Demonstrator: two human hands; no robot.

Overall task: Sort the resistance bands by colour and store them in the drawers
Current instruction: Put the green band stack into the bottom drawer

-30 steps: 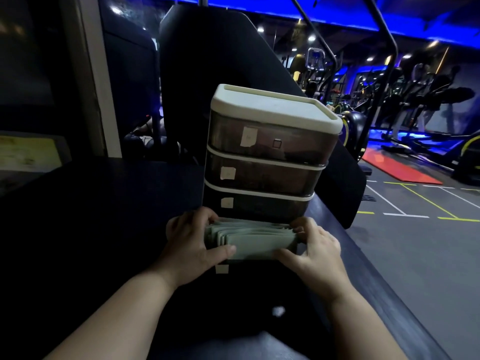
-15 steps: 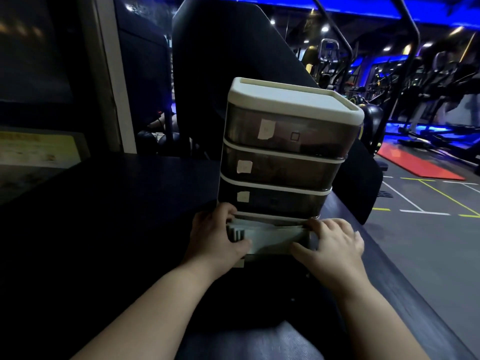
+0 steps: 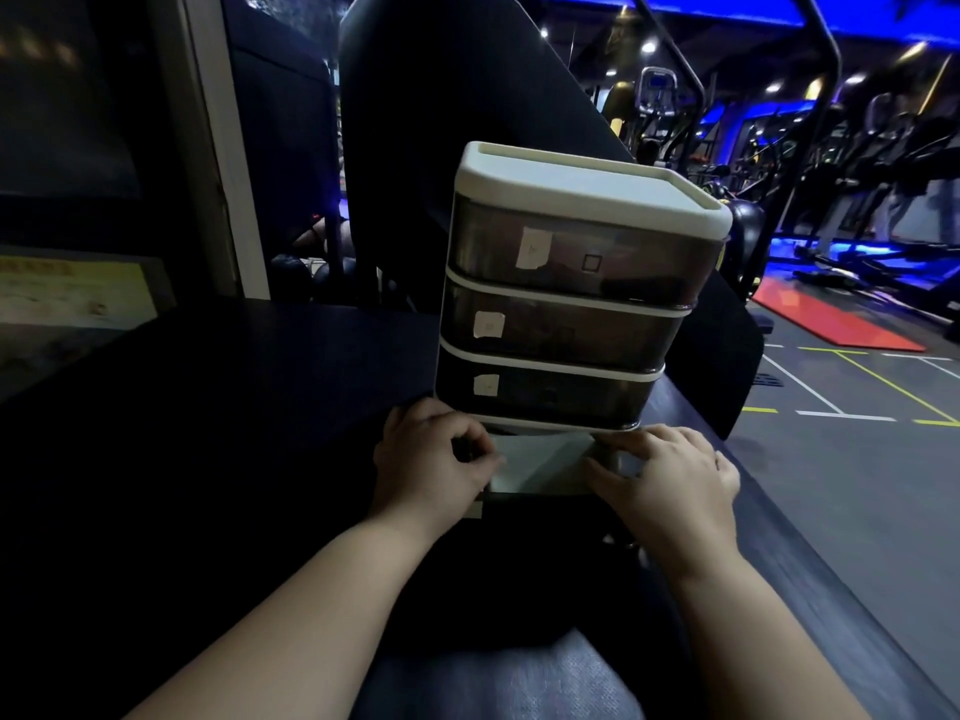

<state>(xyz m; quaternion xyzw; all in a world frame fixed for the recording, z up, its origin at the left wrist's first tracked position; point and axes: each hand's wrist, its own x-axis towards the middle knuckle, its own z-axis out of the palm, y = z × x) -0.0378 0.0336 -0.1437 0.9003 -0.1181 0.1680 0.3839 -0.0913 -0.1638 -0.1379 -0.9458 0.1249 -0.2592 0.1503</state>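
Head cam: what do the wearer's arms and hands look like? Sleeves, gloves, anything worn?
Left hand and right hand are bare: no gloves, no watch or wristband. Left forearm and right forearm show no sleeve down to the frame edge.

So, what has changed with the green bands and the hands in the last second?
The pale green bands moved forward and down into the open bottom drawer. The left hand grips their left end with curled fingers; the right hand, which gripped before, now lies flatter on their right end. The three upper drawers stayed shut.
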